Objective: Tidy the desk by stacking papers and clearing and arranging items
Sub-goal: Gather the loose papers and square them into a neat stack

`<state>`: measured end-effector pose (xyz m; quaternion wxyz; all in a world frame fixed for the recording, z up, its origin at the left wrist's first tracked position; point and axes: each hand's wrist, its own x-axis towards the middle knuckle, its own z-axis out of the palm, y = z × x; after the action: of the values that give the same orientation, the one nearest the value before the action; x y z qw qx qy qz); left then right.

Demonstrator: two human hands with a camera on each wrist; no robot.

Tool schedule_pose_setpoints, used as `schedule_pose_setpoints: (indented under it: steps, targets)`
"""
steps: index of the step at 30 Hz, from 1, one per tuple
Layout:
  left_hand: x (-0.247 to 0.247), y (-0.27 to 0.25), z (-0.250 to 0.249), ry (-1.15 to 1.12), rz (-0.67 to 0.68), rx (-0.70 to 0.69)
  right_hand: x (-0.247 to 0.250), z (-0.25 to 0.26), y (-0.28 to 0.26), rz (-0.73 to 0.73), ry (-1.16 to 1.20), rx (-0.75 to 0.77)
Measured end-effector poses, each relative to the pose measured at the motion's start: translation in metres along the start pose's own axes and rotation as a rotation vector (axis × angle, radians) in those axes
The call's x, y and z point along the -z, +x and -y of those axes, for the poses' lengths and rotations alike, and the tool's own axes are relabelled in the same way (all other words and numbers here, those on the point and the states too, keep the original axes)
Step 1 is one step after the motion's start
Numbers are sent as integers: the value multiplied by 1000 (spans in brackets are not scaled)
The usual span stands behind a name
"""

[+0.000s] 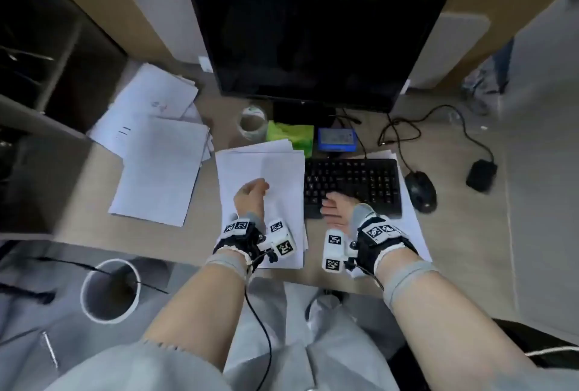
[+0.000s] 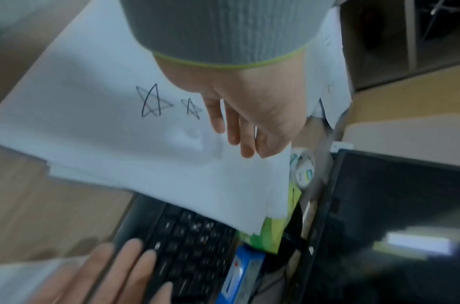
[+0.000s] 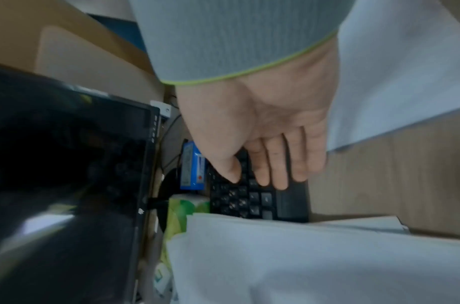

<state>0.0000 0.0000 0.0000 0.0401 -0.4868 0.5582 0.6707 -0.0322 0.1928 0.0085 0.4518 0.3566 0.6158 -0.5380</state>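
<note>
The main stack of white papers [image 1: 263, 171] sits right in front of the person on the desk [image 1: 75, 190], long axis running away from them toward the monitor [image 1: 313, 43], tilted just a touch. Its far edge overlaps a green tissue pack [image 1: 294, 133], and its right edge sits against the black keyboard [image 1: 354, 184]. The top sheet has two hand-drawn stars on it (only the left wrist view shows them).

The left hand [image 1: 250, 196] is over the middle of that stack with fingers straight and loose, gripping nothing; the fingertips [image 2: 247, 150] reach down to the sheet near its far edge. The right hand [image 1: 336, 209] lies flat on the near left corner of the keyboard, fingers extended, not curled around anything.

More paper: a messy fan of sheets [image 1: 156, 146] off to the left, angled diagonally, and another sheet [image 1: 410, 221] tucked under the keyboard's right side.

Other stuff: a roll of clear tape [image 1: 252, 122], a blue boxy gadget [image 1: 336, 140], a black mouse [image 1: 421, 191] with a tangled cable. The desk is light wood laminate with cardboard-brown panels behind it, and a white bin [image 1: 109, 290] stands on the floor to the left.
</note>
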Motion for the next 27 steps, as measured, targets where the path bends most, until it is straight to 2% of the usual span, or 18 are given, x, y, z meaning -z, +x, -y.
schedule_pose_setpoints:
  steps: [2,4,7,12,15,17,22,27]
  targets:
    - [23,17,-7,98,-104,-21,-20,0,6,-4,-84,-71]
    - [51,39,-13,172,-129,25,-43,-1,11,10,-139,-107]
    - [78,64,-12,253,-82,102,-71,0,21,15,-72,-101]
    - [92,87,-11,303,-17,145,-98,-5,37,-34,-79,-109]
    - [102,101,-14,335,93,188,-90,-39,111,-102,-152,-112]
    - [106,103,-17,353,131,202,-87,-50,130,-135,-142,-115]
    - [105,83,-29,395,97,142,-114,-2,33,-200,-102,-3]
    - [111,53,-46,407,118,65,-117,9,11,-185,78,92]
